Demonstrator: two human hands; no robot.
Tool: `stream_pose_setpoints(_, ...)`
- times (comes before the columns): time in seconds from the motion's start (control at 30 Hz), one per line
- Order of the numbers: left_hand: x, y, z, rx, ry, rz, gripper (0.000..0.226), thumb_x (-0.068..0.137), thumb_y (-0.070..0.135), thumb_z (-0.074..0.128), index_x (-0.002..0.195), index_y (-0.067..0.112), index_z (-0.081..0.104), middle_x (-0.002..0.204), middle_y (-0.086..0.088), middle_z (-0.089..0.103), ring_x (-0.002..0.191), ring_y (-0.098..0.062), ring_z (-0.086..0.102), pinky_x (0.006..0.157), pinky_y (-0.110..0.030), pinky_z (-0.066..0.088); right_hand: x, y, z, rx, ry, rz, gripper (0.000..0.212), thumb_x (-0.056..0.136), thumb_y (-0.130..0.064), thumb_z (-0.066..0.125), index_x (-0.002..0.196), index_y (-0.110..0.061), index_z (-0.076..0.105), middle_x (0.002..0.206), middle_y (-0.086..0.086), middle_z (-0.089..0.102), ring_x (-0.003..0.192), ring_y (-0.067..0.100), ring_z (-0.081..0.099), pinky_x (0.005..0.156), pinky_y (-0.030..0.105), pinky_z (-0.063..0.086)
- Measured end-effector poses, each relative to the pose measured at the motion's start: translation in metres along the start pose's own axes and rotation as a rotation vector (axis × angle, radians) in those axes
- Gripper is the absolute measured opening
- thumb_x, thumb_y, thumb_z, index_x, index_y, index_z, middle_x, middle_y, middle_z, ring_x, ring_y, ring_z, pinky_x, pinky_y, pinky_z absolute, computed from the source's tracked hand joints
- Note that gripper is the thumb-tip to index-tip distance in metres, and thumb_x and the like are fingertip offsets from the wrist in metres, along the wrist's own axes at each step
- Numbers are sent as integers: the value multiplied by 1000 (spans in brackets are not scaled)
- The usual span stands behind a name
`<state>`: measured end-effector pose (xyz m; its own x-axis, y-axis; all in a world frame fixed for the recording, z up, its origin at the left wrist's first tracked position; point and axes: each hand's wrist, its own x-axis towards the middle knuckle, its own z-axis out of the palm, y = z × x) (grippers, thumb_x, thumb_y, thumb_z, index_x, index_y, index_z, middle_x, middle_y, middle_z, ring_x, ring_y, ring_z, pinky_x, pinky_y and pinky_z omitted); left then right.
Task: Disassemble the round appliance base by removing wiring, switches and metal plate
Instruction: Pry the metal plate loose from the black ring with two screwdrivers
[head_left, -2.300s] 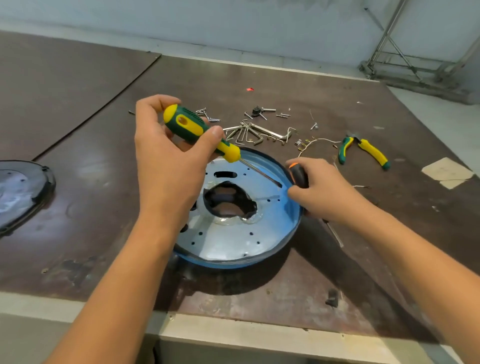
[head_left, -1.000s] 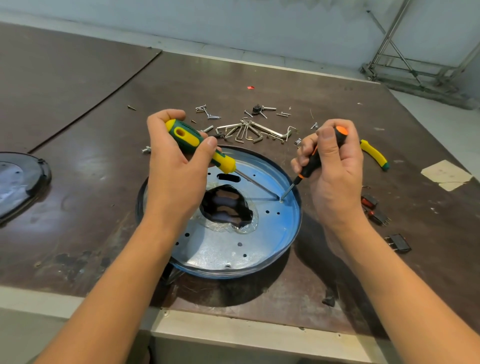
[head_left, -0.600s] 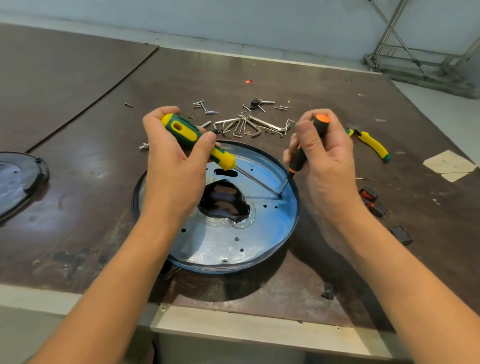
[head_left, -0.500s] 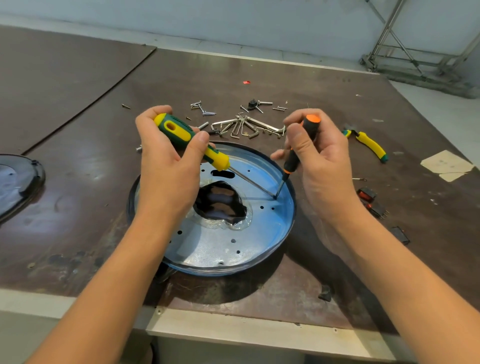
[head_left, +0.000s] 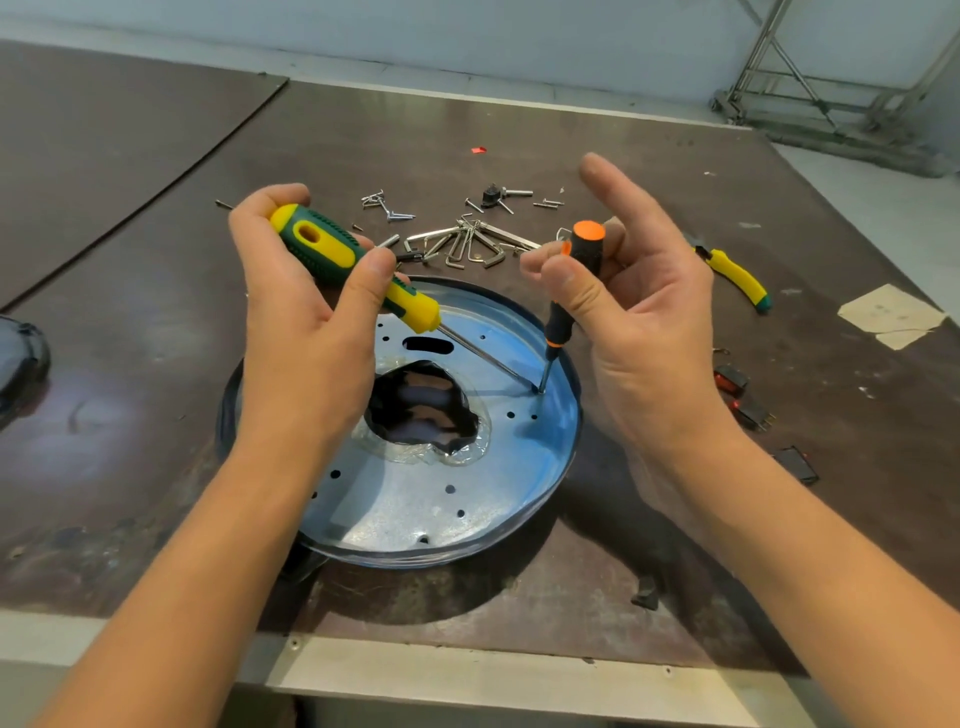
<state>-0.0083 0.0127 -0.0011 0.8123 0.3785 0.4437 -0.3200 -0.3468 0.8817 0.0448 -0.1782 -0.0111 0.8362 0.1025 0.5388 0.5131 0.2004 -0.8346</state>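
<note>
Both screwdriver tips met at one spot on the metal plate, near the right rim of the round appliance base, which lay on the dark table before you. Your left hand curled round the green-and-yellow screwdriver, its shaft slanting down to the right. Your right hand pinched the black-and-orange screwdriver nearly upright, index finger raised straight. Hex keys lay beyond the base, pliers and switches to its right; a metal frame stood by the far wall.
</note>
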Motion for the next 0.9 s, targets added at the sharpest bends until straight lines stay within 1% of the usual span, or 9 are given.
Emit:
stream_pose_setpoints(0.07, -1, 1, 0, -6, -8, 8, 42, 99, 16, 61, 129, 22, 32, 103, -2, 58, 98, -20, 64, 94, -46, 55, -1, 1, 0, 26, -42, -18, 57, 96, 1, 66, 149, -8, 46, 91, -1, 68, 105, 32, 73, 99, 47, 57)
stream_pose_setpoints(0.1, -1, 1, 0, -11, -11, 14, 42, 98, 16, 61, 129, 21, 32, 106, -8, 59, 98, -23, 63, 94, -45, 54, -1, 1, -1, 46, -58, -19, 55, 98, 0, 63, 149, -8, 44, 93, -2, 70, 106, 34, 73, 98, 48, 57)
stream_pose_setpoints(0.27, -3, 1, -1, 6, -15, 46, 45, 98, 16, 62, 132, 15, 33, 108, -21, 58, 92, -23, 61, 85, -29, 54, 4, 4, -15, 32, -52, 15, 26, 107, -4, 48, 133, -9, 52, 106, 18, 69, 106, 40, 71, 97, 60, 56)
stream_pose_setpoints(0.4, -5, 3, 1, 34, 10, 81, 44, 98, 18, 62, 130, 19, 32, 106, -24, 55, 91, -25, 57, 83, -28, 52, 8, 4, -28, 3, -13, 91, 21, 106, -9, 51, 126, -11, 56, 108, 20, 65, 102, 38, 70, 93, 58, 58)
stream_pose_setpoints(0.57, -1, 1, -1, 49, 21, 98, 44, 97, 19, 64, 128, 20, 33, 108, -28, 54, 93, -32, 58, 87, -45, 54, 8, -1, -31, -71, 0, 41, 23, 97, -3, 67, 117, -12, 61, 93, 5, 55, 89, 34, 59, 86, 50, 61)
stream_pose_setpoints(0.63, 0, 0, -1, 49, 14, 92, 44, 96, 19, 64, 127, 20, 34, 109, -29, 53, 93, -34, 59, 87, -51, 53, 9, -3, -33, -113, -33, -9, 27, 98, -1, 64, 122, -11, 61, 99, 9, 63, 91, 33, 68, 89, 50, 61)
stream_pose_setpoints(0.7, -1, 0, 0, 65, 10, 96, 44, 97, 20, 64, 128, 21, 34, 110, -28, 53, 95, -34, 58, 88, -49, 53, 9, -5, -35, -115, -77, -31, 30, 100, 4, 57, 128, -10, 58, 106, 15, 68, 98, 32, 74, 93, 48, 59)
stream_pose_setpoints(0.8, -1, 0, 1, 63, 4, 99, 44, 97, 19, 63, 129, 22, 33, 111, -29, 52, 94, -34, 57, 88, -49, 53, 10, -3, -36, -74, -106, 21, 31, 104, 6, 47, 131, -5, 54, 113, 18, 70, 108, 36, 72, 99, 48, 56)
stream_pose_setpoints(0.9, 0, -1, 1, 66, 1, 100, 44, 97, 21, 62, 129, 23, 33, 111, -28, 52, 94, -34, 57, 88, -50, 54, 10, -2, -34, -46, -103, 79, 28, 104, 1, 46, 129, -7, 56, 117, 15, 68, 109, 31, 69, 99, 51, 56)
